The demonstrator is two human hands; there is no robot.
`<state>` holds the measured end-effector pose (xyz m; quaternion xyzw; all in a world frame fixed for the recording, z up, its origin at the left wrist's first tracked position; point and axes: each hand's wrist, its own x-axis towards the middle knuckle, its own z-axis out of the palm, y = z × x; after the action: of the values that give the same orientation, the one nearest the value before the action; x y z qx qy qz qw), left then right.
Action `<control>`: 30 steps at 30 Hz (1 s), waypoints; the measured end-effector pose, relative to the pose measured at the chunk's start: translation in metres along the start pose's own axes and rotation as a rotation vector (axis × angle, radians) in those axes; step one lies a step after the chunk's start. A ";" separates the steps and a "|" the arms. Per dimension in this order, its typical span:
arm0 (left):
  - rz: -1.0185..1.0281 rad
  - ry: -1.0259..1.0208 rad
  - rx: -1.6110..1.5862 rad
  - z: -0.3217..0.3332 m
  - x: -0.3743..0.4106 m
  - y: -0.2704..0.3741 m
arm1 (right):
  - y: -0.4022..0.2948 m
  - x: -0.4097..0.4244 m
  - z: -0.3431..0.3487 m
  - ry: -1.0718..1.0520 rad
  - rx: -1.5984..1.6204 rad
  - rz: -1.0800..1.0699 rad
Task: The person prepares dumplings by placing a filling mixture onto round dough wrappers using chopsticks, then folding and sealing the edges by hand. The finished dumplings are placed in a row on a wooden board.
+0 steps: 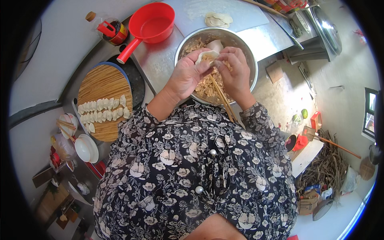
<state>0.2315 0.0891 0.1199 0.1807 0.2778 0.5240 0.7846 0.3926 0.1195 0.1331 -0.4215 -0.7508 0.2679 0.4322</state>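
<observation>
Above a steel bowl, my left hand holds a partly folded dumpling, its filling showing in the round dough wrapper. The fingers of my right hand pinch the wrapper's right edge. Minced filling lies in the bowl below, with a pair of chopsticks slanting over the near rim. Another pale wrapper shows just behind my fingers. On the work surface beyond the bowl is a small pile of wrappers. Rows of folded dumplings sit on a round slatted tray at the left.
A red plastic dipper stands left of the bowl, near a bottle of dark liquid. White bowls and more chopsticks are at the far left. A long-handled shovel and dry brushwood lie at the lower right.
</observation>
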 end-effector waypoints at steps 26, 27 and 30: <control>0.074 0.241 0.634 0.013 -0.008 -0.004 | 0.012 -0.009 0.007 -0.021 -0.151 -0.091; 0.071 0.244 0.594 0.010 -0.008 -0.004 | 0.012 -0.010 0.008 -0.006 -0.045 -0.031; 0.072 0.262 0.491 0.001 -0.008 -0.005 | 0.014 -0.014 -0.002 -0.128 0.238 0.394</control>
<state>0.2332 0.0798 0.1196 0.3060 0.4886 0.4876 0.6556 0.4039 0.1145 0.1173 -0.4880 -0.6431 0.4597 0.3699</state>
